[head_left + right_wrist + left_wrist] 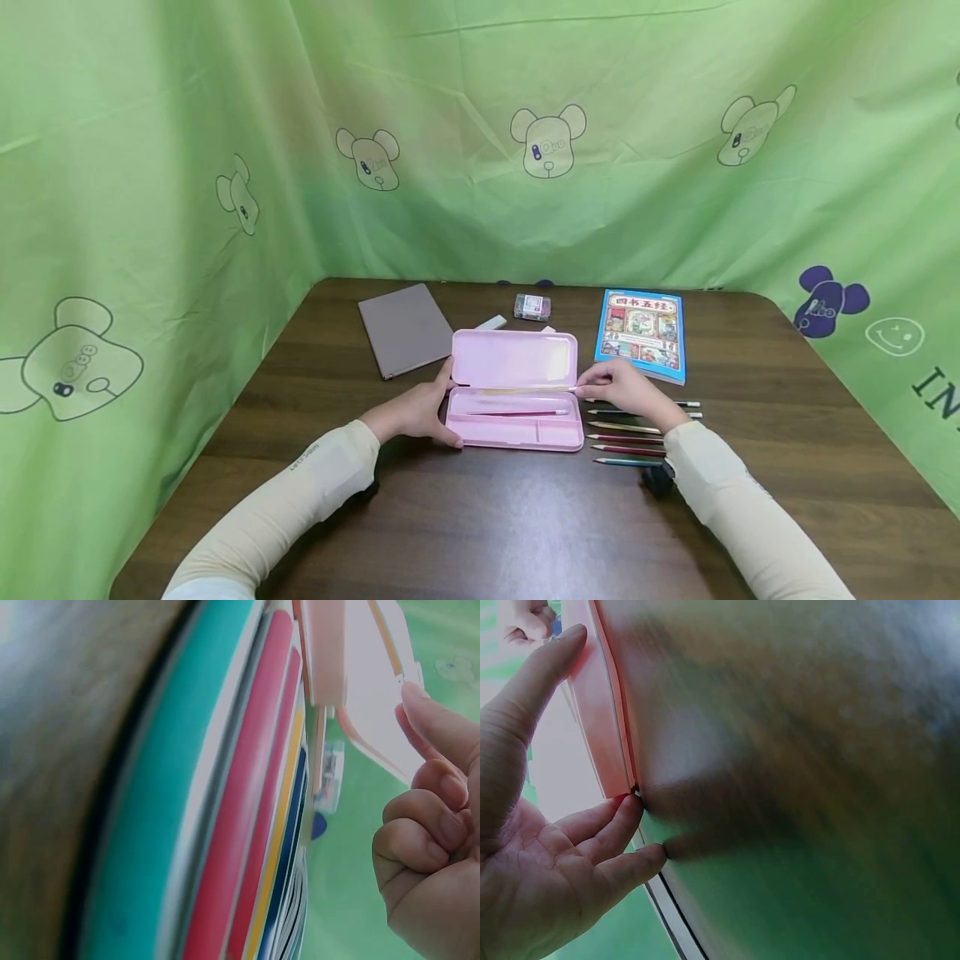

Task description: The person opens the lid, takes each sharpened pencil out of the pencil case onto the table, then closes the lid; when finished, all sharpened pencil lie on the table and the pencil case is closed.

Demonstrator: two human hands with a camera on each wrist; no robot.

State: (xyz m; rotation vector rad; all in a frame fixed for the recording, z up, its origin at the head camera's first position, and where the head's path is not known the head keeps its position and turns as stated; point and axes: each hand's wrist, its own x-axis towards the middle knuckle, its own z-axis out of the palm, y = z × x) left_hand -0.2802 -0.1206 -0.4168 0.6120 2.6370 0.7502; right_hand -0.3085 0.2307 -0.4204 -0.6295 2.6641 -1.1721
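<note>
An open pink pencil case lies mid-table with its lid tilted back. One pink pencil rests in its tray. My left hand grips the case's left end, thumb on the lid edge and fingers against the base; in the left wrist view the left hand touches the case's rim. My right hand pinches the right end of a yellowish pencil held along the hinge. The right wrist view shows the right hand with its index tip at the pencil's end.
Several coloured pencils lie in a row right of the case, seen close in the right wrist view as coloured pencils. A blue book, a brown notebook, a white eraser and a small box lie behind. Green cloth walls surround the table.
</note>
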